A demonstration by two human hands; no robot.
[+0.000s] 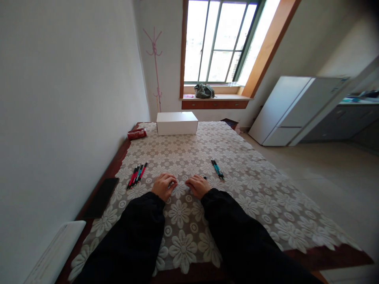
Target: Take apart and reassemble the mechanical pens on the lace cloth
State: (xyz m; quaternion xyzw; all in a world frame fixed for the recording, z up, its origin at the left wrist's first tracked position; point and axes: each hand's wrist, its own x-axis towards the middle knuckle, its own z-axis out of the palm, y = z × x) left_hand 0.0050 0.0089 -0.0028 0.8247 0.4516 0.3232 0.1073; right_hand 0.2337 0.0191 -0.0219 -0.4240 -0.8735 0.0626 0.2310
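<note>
A thin white rod (181, 184), perhaps a pen refill, stretches between my two hands above the tablecloth. My left hand (164, 186) pinches its left end between thumb and fingers. At the other end, my right hand (197, 185) is closed on it with the fingertips together. A small dark tip (205, 178) shows just beyond my right knuckles; whether it belongs to something in that hand, I cannot tell. To the left lie several red and teal pens (137, 174) side by side. On the right are a few teal and black pens (217, 169).
A white box (177, 123) stands at the table's far end, beside a red packet (137, 134). A black flat object (101, 198) lies near the left edge, with a white appliance-like object (56, 252) closer to me. The flowered lace tablecloth (183, 248) covers the table. The wall borders the left.
</note>
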